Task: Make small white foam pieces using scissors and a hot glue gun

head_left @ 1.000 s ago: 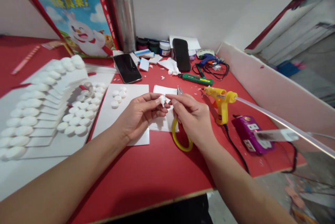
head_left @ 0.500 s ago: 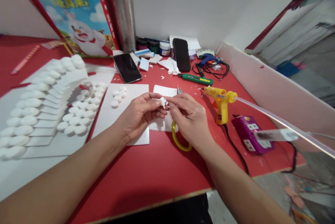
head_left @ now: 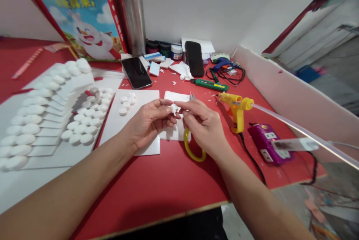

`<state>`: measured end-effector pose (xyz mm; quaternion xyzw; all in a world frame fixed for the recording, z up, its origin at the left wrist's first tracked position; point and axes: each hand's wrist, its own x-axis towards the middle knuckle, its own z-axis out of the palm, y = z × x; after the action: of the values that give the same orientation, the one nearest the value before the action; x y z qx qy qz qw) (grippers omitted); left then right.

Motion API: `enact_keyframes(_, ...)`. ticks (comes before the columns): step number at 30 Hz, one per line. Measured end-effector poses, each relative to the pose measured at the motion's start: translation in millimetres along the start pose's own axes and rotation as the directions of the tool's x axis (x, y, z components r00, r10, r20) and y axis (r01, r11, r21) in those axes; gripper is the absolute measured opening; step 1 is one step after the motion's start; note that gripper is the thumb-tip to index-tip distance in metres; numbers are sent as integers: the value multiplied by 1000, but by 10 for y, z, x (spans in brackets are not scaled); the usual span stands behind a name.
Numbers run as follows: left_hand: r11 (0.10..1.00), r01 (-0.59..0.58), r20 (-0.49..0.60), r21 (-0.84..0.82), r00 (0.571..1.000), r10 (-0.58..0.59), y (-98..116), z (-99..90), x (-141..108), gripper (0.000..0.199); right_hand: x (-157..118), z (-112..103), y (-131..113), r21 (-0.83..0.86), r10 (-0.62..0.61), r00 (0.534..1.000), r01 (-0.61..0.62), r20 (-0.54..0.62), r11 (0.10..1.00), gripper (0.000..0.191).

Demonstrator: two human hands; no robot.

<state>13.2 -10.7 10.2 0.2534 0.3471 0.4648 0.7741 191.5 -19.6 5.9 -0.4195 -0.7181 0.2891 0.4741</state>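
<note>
My left hand (head_left: 153, 119) pinches a small crumpled white piece (head_left: 174, 109) between thumb and fingers. Close against its right side is my right hand (head_left: 202, 122), fingertips touching the piece, thumb and fingers drawn together. Beneath both hands lie white paper sheets (head_left: 176, 97) and a white board (head_left: 112, 131) with several round white pieces (head_left: 123, 111). The yellow handle of scissors (head_left: 193, 154) shows beside my right wrist, its blades partly hidden.
Rows of white discs (head_left: 25, 139) lie on boards at left. A phone (head_left: 136, 72), another phone (head_left: 194, 58) and a green cutter (head_left: 211, 85) lie behind. At right are a yellow glue gun (head_left: 237, 109) and purple power box (head_left: 269, 144).
My right fingers have shifted slightly, with the index finger now extended over the top of the white piece. The white piece has turned a little in my left hand.
</note>
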Motion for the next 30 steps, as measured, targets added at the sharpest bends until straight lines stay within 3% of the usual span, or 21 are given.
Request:
enact_keyframes(5,999,30,22,45,999,-31,16,-11,-5,18,5,-13,4,-64,-110,994,110,8,992,37)
enact_keyframes(7,997,42,20,66,999,-43,25,-12,-7,19,10,-22,4,-59,-99,995,99,11,993,36)
enact_keyframes(12,997,38,18,66,999,-40,29,-7,-1,22,21,-40,-13,210,231,973,-227,5,951,31)
enact_keyframes(14,999,10,13,50,1000,-10,24,-7,2,22,19,-39,-22,242,267,964,-260,4,935,29)
enact_keyframes(21,996,-79,-3,43,997,80,11,-12,8,18,2,-1,-10,39,62,998,-61,-22,997,28)
enact_keyframes(30,991,-118,7,59,993,118,-2,-6,12,15,8,-2,-43,-55,-13,1000,11,-26,998,24)
